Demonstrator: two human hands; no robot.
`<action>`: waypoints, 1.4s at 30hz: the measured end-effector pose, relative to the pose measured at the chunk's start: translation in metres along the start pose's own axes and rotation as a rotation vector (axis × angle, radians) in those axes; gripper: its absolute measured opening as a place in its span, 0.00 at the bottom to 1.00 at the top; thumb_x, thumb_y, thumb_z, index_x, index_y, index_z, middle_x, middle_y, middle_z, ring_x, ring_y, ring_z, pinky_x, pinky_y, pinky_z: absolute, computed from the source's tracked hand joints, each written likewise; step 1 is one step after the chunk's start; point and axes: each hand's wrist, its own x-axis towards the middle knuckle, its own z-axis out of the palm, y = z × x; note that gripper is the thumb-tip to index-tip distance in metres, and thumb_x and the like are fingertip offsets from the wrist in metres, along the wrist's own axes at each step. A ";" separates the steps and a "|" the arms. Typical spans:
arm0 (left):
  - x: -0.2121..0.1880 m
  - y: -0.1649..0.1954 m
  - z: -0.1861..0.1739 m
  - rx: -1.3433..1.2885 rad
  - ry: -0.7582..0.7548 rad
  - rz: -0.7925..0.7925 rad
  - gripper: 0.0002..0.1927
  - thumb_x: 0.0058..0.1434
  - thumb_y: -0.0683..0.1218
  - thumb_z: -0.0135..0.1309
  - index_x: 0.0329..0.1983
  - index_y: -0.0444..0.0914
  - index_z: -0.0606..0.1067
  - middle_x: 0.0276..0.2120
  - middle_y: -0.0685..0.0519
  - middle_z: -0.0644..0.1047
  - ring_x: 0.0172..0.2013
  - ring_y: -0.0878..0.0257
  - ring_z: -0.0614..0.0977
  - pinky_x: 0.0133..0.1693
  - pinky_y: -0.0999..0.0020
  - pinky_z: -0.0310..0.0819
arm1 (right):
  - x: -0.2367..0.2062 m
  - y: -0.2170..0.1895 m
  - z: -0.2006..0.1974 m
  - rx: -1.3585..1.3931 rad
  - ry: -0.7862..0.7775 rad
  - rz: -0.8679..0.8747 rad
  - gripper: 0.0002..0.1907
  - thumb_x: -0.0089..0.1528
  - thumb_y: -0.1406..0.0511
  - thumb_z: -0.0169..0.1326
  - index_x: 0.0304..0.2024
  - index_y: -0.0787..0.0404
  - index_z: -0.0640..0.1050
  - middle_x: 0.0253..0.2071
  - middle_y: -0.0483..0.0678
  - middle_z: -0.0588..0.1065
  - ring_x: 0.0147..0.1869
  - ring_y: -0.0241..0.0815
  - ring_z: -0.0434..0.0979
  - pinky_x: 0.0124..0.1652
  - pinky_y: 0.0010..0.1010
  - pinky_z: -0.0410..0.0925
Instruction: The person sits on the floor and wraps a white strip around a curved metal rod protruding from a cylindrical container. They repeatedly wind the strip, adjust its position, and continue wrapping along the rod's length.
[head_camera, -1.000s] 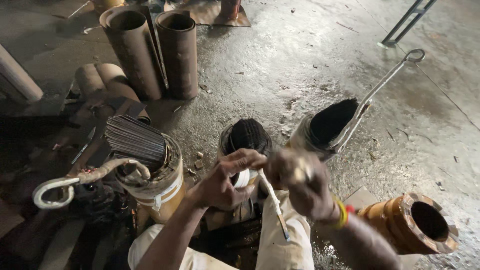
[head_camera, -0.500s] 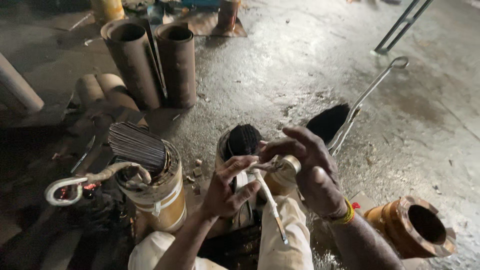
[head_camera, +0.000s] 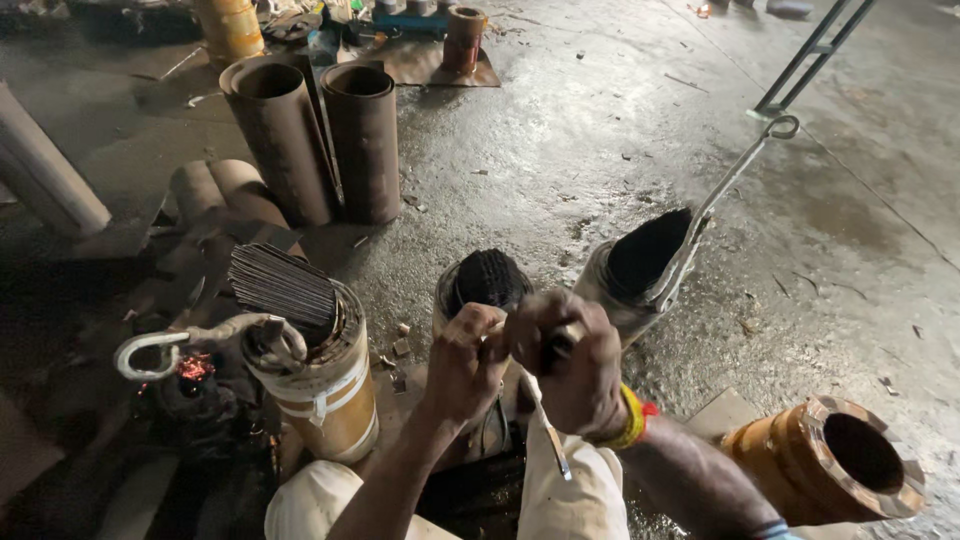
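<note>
Both hands are drawn close together low in the middle, knuckles nearly touching, right over a cylindrical metal core (head_camera: 487, 282) whose dark, ribbed top shows just above them. The left hand (head_camera: 463, 363) is curled into a fist at the core's rim, though what its fingers pinch I cannot tell. The right hand (head_camera: 572, 360) is clenched around a thin pale strip (head_camera: 545, 432) that hangs down below the wrist toward the knees; a yellow and red band sits on that wrist. Just beyond the right hand leans another core (head_camera: 640, 268), tilted, with a long metal hook rod (head_camera: 722, 193) resting in its dark mouth and reaching away up the wet concrete floor (head_camera: 600, 130). To the left of the left hand stands a tan drum (head_camera: 322, 395) holding a bundle of thin dark strips (head_camera: 282, 282), with a wrapped hook (head_camera: 160, 345) beside it and red embers (head_camera: 195, 366) glowing near. Well beyond both hands stand two rusty tubes (head_camera: 320, 140). Low on the right lies an orange flanged casing (head_camera: 830, 455).
</note>
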 end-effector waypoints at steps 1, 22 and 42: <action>0.002 0.002 0.000 0.012 -0.007 -0.007 0.15 0.70 0.53 0.49 0.42 0.36 0.74 0.36 0.45 0.78 0.35 0.51 0.82 0.36 0.57 0.75 | 0.001 0.000 0.002 -0.049 0.052 0.085 0.32 0.76 0.44 0.30 0.40 0.63 0.69 0.26 0.45 0.65 0.27 0.37 0.66 0.31 0.33 0.69; 0.012 -0.005 -0.012 0.019 -0.221 0.028 0.19 0.65 0.55 0.59 0.46 0.38 0.69 0.29 0.48 0.74 0.27 0.56 0.80 0.32 0.61 0.74 | 0.011 -0.021 -0.008 0.191 -0.038 0.172 0.29 0.77 0.48 0.42 0.35 0.64 0.75 0.25 0.50 0.70 0.27 0.41 0.69 0.30 0.33 0.64; -0.014 0.005 -0.005 0.075 -0.120 0.166 0.24 0.56 0.42 0.63 0.55 0.32 0.72 0.52 0.40 0.77 0.52 0.46 0.82 0.55 0.56 0.78 | -0.154 0.055 -0.015 -0.290 0.204 0.732 0.18 0.72 0.69 0.48 0.64 0.64 0.67 0.28 0.47 0.72 0.29 0.39 0.70 0.30 0.32 0.66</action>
